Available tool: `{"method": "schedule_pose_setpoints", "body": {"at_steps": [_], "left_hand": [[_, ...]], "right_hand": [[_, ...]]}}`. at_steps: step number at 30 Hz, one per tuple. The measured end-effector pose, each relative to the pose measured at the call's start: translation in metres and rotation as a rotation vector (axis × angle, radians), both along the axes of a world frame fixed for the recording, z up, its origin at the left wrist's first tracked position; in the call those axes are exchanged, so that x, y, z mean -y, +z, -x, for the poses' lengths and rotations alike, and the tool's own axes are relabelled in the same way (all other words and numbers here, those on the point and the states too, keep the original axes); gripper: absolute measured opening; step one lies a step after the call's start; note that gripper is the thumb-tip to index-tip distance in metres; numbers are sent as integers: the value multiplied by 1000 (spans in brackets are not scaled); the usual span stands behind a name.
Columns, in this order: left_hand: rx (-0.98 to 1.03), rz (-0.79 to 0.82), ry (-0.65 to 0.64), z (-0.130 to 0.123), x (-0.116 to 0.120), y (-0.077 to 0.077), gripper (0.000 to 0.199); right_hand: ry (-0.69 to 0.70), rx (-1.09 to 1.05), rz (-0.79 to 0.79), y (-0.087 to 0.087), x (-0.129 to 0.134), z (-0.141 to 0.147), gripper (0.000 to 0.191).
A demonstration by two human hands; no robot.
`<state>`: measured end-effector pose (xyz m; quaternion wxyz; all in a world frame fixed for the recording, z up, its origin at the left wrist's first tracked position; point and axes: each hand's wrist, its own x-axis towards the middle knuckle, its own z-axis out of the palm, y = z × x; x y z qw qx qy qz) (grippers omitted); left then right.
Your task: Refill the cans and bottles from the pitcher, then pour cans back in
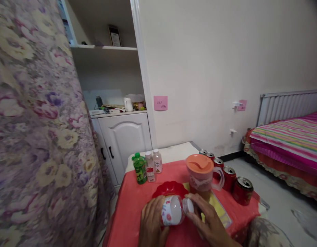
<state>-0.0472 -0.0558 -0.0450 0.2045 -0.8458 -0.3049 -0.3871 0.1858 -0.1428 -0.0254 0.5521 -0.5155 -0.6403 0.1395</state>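
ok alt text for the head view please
A left hand holds a sideways bottle while the right hand grips its white cap, over a red-covered table. Nearby stand a green bottle, an orange-lidded pitcher and red cans.

Tabletop (127,212): small bottles (150,169) far left | bowl (170,188) middle | large bottle (171,211) before bowl | pitcher (199,178) right of bowl, on cloth (221,211) | cans (229,181) in row, right side | bed (289,133) far right
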Motion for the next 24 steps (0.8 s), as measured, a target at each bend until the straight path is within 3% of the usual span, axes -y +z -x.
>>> {"method": "schedule_pose_setpoints", "body": {"at_steps": [5, 8, 13, 17, 24], "left_hand": [[-4, 16, 13, 4, 0, 2, 62], [9, 25, 11, 4, 1, 3, 63], [43, 35, -12, 3, 2, 3, 61], [40, 39, -16, 2, 1, 2, 62], [24, 52, 3, 0, 0, -1, 63]], "right_hand": [[121, 33, 66, 8, 2, -3, 45], [73, -23, 97, 16, 2, 5, 47], [57, -66, 110, 19, 0, 12, 30], [110, -79, 27, 17, 3, 8, 36], [144, -199, 100, 18, 2, 9, 42]]}}
